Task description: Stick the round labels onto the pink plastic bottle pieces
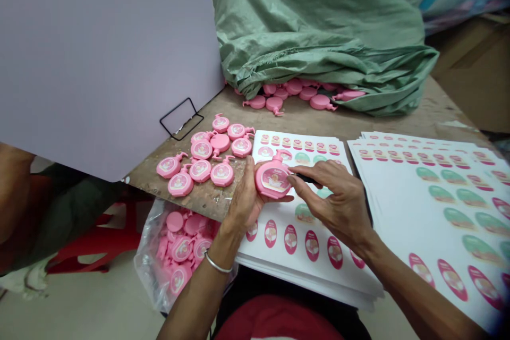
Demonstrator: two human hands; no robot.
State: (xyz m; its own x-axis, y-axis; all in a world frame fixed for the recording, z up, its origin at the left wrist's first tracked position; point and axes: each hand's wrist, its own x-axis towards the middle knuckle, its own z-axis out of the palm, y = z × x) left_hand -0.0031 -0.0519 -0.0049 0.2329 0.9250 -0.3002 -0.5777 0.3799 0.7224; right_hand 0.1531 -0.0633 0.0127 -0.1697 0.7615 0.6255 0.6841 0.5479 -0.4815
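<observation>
Worn brown tabletop (326,121) is spreading behind one pink bottle (274,179), which the left hand (245,194) is cradling between thumb and fingers. At its right edge, the right hand (338,199) is pinching one dark tool (307,179). Ten other bottles (220,143) are lying leftward; two sheet stacks (392,207) are lying below and rightward.

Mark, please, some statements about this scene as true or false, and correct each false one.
1. The left hand holds a pink bottle. True.
2. The right hand is empty. False: it holds a dark tool, partly hidden by the fingers.
3. Pink bottles show under the green cloth. True.
4. The bracelet is on the right wrist. False: it is on the left wrist.
5. The sticker sheets lie in two stacks. True.
</observation>
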